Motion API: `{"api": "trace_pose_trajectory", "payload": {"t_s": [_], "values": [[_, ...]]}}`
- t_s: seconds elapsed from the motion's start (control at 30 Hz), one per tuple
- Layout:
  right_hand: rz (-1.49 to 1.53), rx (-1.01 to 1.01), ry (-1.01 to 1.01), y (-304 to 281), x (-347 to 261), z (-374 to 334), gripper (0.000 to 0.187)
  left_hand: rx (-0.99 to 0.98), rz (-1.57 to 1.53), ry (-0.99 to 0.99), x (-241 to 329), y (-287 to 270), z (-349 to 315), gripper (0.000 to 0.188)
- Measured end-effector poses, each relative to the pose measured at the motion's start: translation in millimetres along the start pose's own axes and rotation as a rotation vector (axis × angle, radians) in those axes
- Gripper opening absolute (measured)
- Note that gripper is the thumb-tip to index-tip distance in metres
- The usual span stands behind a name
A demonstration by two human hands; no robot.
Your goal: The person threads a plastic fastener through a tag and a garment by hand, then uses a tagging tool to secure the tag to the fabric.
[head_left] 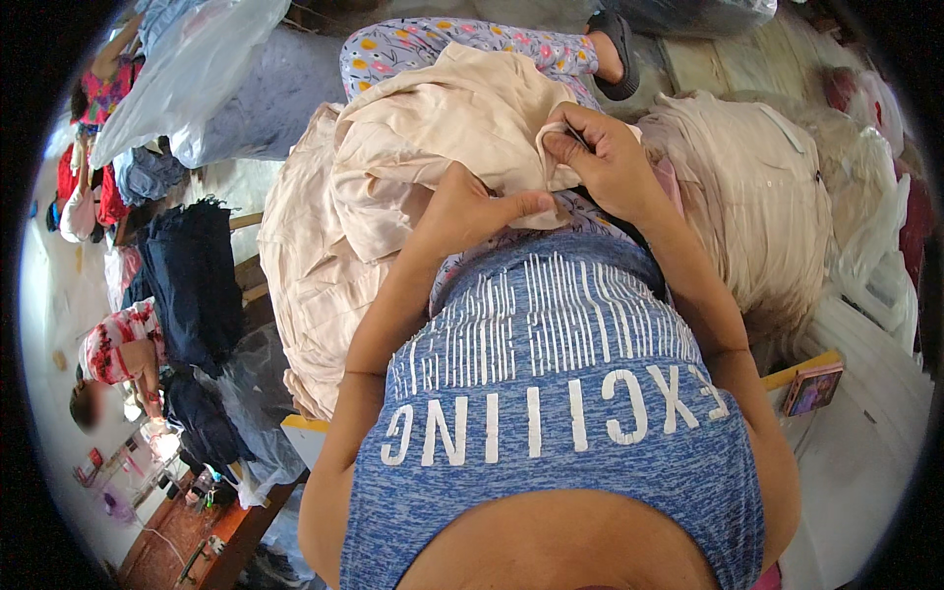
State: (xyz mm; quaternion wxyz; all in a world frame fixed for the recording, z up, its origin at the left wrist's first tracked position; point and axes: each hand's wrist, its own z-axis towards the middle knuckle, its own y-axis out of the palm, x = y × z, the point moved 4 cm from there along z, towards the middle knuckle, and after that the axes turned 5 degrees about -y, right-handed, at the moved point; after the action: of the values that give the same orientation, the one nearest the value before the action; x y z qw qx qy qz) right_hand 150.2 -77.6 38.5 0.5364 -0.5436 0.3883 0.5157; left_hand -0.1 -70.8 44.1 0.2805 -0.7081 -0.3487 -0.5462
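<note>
A heap of beige cloth (433, 118) lies over my lap, with folds spilling to the left. My left hand (482, 206) is closed on its near edge, thumb pointing right. My right hand (605, 162) pinches a raised edge of the same cloth between thumb and fingers, slightly farther out. A slim dark object (578, 136) shows between the right thumb and forefinger; its kind cannot be made out. Patterned trousers (413, 44) show beyond the cloth, ending in a dark shoe (618, 59).
A second beige cloth stack (742, 197) stands at my right, beside clear plastic wrapping (875, 236). Dark folded cloth (192, 280) and a large plastic bag (256, 93) lie to the left. A person (123, 349) works farther left. A small box (814, 388) sits at right.
</note>
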Motion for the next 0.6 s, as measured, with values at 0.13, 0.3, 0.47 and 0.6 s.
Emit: {"api": "trace_pose_trajectory", "payload": {"t_s": [0.13, 0.3, 0.47, 0.6], "values": [[0.348, 0.138, 0.135, -0.3, -15.4, -3.8, 0.024, 0.175, -0.146, -0.004, 2.3, -4.3, 2.1, 0.023], [0.317, 0.047, 0.071, 7.2, -31.1, -21.8, 0.026, 0.229, -0.222, 0.111, 9.9, -1.4, 1.5, 0.014], [0.037, 0.056, -0.025, 11.8, -33.7, -22.2, 0.020, 0.231, -0.078, 0.139, 10.1, 0.1, -0.9, 0.015], [-0.032, 0.070, -0.035, 12.6, -36.3, -20.5, 0.017, 0.218, -0.077, 0.160, 10.4, 0.3, -1.5, 0.015]]}}
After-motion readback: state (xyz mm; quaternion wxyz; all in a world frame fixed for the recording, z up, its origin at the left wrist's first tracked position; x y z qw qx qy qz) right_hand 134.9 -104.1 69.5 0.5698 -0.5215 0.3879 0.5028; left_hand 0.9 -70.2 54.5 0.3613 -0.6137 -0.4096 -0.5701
